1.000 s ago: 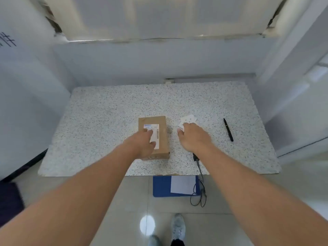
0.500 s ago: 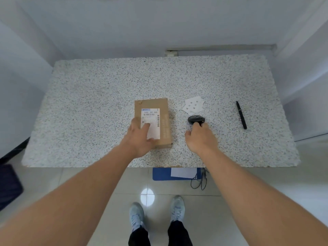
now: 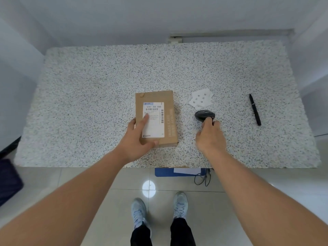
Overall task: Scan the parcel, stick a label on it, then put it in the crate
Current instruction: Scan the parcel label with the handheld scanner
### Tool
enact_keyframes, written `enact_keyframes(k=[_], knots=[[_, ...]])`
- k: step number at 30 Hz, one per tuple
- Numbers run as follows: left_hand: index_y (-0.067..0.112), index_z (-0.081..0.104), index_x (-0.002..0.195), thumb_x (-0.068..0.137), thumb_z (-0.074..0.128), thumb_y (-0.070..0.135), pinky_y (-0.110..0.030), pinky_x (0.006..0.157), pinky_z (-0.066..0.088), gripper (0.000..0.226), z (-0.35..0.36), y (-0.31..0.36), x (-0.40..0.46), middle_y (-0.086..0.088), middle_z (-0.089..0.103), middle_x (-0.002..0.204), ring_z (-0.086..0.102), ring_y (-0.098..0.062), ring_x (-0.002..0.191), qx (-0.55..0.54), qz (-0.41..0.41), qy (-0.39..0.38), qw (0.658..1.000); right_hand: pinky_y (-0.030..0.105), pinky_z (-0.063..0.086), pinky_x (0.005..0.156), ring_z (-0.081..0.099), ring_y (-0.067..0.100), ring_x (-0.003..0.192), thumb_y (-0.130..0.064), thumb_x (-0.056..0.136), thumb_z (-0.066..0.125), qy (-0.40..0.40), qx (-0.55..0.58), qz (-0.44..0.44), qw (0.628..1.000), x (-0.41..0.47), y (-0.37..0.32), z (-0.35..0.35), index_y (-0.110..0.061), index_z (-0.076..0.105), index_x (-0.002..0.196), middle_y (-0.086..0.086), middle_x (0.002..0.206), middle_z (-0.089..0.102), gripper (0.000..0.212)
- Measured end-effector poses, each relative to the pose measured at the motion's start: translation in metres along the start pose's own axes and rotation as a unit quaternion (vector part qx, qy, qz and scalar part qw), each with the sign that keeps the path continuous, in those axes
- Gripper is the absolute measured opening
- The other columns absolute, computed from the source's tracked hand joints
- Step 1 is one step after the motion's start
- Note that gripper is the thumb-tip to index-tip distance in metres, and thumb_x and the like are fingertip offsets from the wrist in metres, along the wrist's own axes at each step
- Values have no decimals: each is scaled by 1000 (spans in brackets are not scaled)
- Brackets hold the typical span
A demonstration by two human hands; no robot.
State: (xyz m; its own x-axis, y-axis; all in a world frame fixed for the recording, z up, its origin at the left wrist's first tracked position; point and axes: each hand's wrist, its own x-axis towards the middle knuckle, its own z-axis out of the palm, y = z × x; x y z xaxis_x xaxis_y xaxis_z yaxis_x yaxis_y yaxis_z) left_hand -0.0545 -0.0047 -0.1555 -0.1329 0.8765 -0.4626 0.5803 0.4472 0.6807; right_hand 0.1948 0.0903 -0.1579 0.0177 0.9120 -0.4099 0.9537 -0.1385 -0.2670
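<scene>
A flat brown cardboard parcel (image 3: 168,103) with a white shipping label lies in the middle of the speckled table (image 3: 88,96). My left hand (image 3: 138,137) rests on its near left corner, fingers spread over the label and the thumb along the front edge. My right hand (image 3: 210,137) grips the handle of a black barcode scanner (image 3: 204,115), whose head sticks out beyond my fingers, right of the parcel. A small sheet of white stickers (image 3: 201,99) lies just behind the scanner.
A black pen (image 3: 255,110) lies at the right of the table. Under the front edge a blue crate (image 3: 165,172) with white paper in it shows partly, with the scanner's cable (image 3: 204,180) hanging beside it. A dark object (image 3: 8,180) sits at far left. My shoes stand below.
The view has tilted down. My right hand has left the sticker sheet, drawn back towards me and closed on the scanner. My left hand stays on the parcel.
</scene>
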Motion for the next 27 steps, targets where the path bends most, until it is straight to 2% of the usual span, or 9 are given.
enact_keyframes(k=[4,8,12,16,19,21,22,24,27], knots=[[55,3,157,78,79,47,-46,119,36,109,-2,-9,3,5,14,161,30,-23,144,-32,10,-8,999,43,48,66,66,37,101,-2,94,68,32,22,33,999,8,2,7,-8,34,143,20,136,52,60],[53,2,157,78,82,43,-46,116,40,113,2,-11,6,3,30,150,39,-20,135,-56,5,-9,998,45,50,67,68,40,102,-6,97,66,61,57,76,994,15,4,9,-7,28,146,22,126,64,62],[48,0,159,81,82,34,-40,115,38,115,9,-9,5,-2,34,146,41,-20,132,-59,10,4,998,44,54,65,68,37,92,-4,89,78,40,67,80,994,17,0,2,-8,34,140,22,114,68,68],[50,-4,158,83,82,22,-4,92,32,117,17,-6,0,0,31,149,38,-13,127,-38,41,32,998,32,44,58,58,27,84,-23,82,88,11,84,80,993,18,-2,-14,-5,51,127,17,111,69,61],[56,-3,156,83,81,17,2,82,33,118,23,1,-6,1,26,154,37,-14,129,-29,62,54,996,27,41,52,63,26,78,-29,80,88,11,102,71,992,15,0,-28,-5,66,108,11,93,70,43],[59,-4,154,84,79,14,-8,96,41,118,25,7,-11,-1,18,160,36,-21,137,-31,74,54,995,27,42,50,65,25,73,-31,80,85,12,121,66,990,10,-1,-37,-6,65,93,6,80,65,34],[59,-4,154,84,79,13,-23,107,43,118,27,11,-13,-2,14,163,32,-25,143,-29,82,53,995,26,42,49,64,23,70,-31,81,83,15,137,62,989,6,-3,-40,-8,63,87,5,77,64,31],[55,-4,156,86,77,14,-43,118,34,115,28,17,-17,-4,9,166,21,-26,151,-20,92,55,994,25,42,47,65,18,66,-31,84,79,19,192,52,980,-5,-9,-45,-12,60,81,4,76,64,27],[56,-7,155,87,76,16,-38,118,22,115,30,23,-20,-3,5,168,12,-9,146,-6,103,65,992,18,41,47,62,6,59,-32,89,73,9,251,9,968,-29,-16,-48,-17,59,79,-2,72,64,22]])
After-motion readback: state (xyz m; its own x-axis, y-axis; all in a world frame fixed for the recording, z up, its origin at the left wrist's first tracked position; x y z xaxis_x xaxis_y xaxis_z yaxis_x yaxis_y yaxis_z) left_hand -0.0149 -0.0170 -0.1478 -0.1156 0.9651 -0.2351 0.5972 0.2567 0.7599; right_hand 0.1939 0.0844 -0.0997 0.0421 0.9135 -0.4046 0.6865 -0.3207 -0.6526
